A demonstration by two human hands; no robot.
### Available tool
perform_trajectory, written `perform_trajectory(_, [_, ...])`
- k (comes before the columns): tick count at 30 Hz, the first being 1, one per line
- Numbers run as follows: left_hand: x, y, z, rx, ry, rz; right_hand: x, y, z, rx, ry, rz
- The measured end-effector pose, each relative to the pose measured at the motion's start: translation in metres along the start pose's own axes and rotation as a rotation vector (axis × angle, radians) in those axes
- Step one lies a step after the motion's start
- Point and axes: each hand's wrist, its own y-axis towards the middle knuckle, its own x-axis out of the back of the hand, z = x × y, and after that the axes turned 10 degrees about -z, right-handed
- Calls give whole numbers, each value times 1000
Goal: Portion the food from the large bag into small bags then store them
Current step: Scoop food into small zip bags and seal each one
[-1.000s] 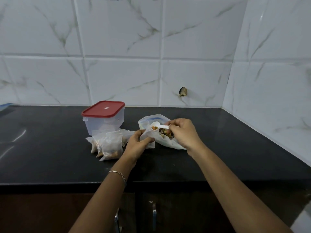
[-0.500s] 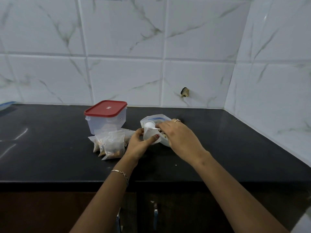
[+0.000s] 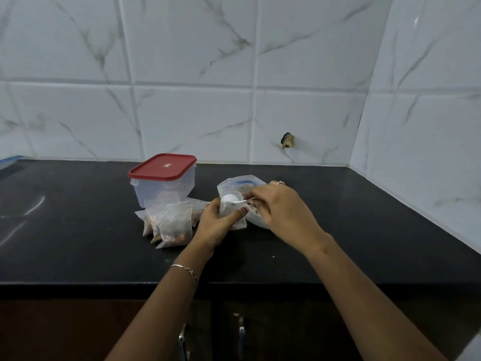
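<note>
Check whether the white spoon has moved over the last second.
Yes. The spoon shifted slightly left, toward the red-lidded container, and is now at the small bag.

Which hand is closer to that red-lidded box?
Left. The left hand holds a small bag just right of the red-lidded container; the right hand, pinching a white spoon, is farther right over the large bag.

The spoon (image 3: 231, 198) is out of the large bag (image 3: 235, 181), now at the small bag (image 3: 227, 212) mouth. The right hand (image 3: 281, 212) turns palm-down.
</note>
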Motion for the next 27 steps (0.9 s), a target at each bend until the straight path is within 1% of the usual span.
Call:
perform_trajectory(3, [1,0,0,17,0,0,6,1,-4,-52,63,-42])
perform_trajectory(5, [1,0,-1,17,6,9,7,1,-6,-52,47,-13])
perform_trajectory(9, [-1,-3,-3,-11,12,26,1,0,-2,72,-109,100])
perform_trajectory(11, [-1,-3,-3,-3,21,3,-1,-1,-1,98,-112,88])
perform_trajectory(14, [1,-2,-2,13,64,-13,2,0,-2,36,11,15])
perform_trajectory(17, [2,-3,-4,5,113,25,9,2,-6,-35,85,-24])
perform_trajectory(20, [3,-3,-4,27,122,58,13,2,-11,-80,57,-117])
perform_trajectory(22, [4,-3,-4,72,96,34,12,3,-19,-134,25,-194])
perform_trajectory(23, [5,-3,-5,103,66,9,11,3,-24,-168,15,-202])
perform_trajectory(25, [7,-2,-6,135,-11,-46,5,4,-34,-218,-1,-142])
perform_trajectory(27, [9,1,-9,116,-70,-71,-6,6,-44,-238,-28,-31])
